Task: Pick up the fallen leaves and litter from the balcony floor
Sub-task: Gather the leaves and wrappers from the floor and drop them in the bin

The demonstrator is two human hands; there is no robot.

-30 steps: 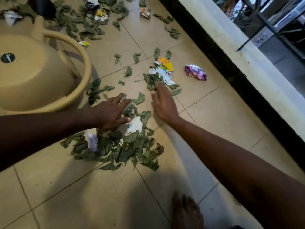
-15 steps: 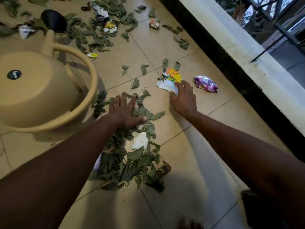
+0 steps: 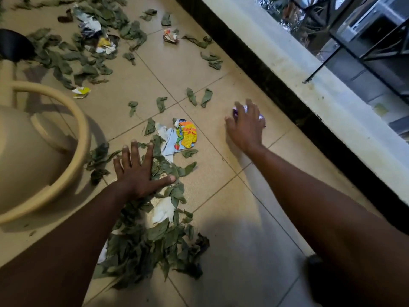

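A heap of green leaves (image 3: 150, 244) lies on the beige floor tiles in the lower middle, with a white paper scrap (image 3: 163, 211) among them. My left hand (image 3: 141, 171) lies flat, fingers spread, pressing on the heap's far end. Just beyond it sits an orange and yellow wrapper (image 3: 188, 136) on white paper. My right hand (image 3: 245, 127) reaches to the right and covers a purple wrapper (image 3: 235, 110), of which only small bits show past the fingers. Its fingers are spread over the wrapper.
A large beige plastic bin (image 3: 81, 134) lies on its side at the left, close to my left arm. More leaves (image 3: 88, 58), a yellow scrap (image 3: 81, 91) and a crumpled wrapper (image 3: 170, 37) litter the far floor. A low white parapet (image 3: 309, 89) runs along the right.
My right hand has left the white and orange wrapper and moved right onto the purple wrapper. My left hand has slid forward along the leaf heap, staying flat.
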